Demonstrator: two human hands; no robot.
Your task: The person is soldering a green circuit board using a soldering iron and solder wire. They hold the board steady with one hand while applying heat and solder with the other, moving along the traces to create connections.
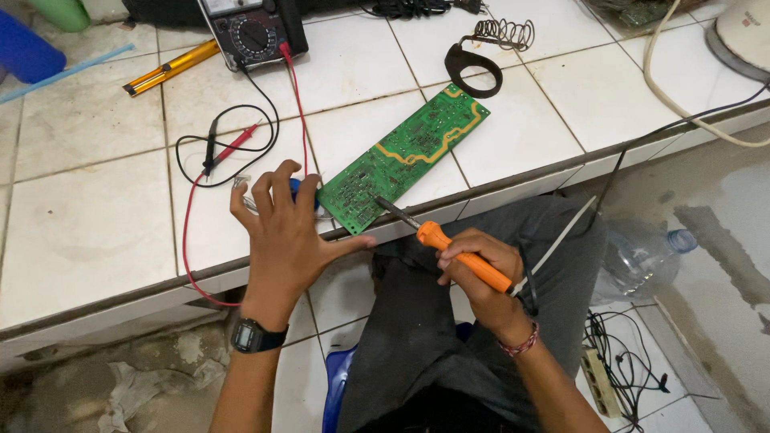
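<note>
A green circuit board [409, 152] lies slanted on the white tiled counter [88, 216], its near corner at the counter's edge. My right hand [473, 269] grips an orange-handled soldering iron [449, 244] like a pen, its metal tip touching the board's near corner. My left hand [281, 232] rests on the counter just left of the board, fingers spread over a small blue object [294, 189] and some thin wire. Whether that hand grips them is hidden.
A multimeter [253, 32] stands at the back with red and black probes [228, 148] lying on the tiles. A coiled iron stand [485, 52] and a yellow tool [168, 70] lie nearby. A plastic bottle [642, 256] and a power strip [600, 381] lie on the floor.
</note>
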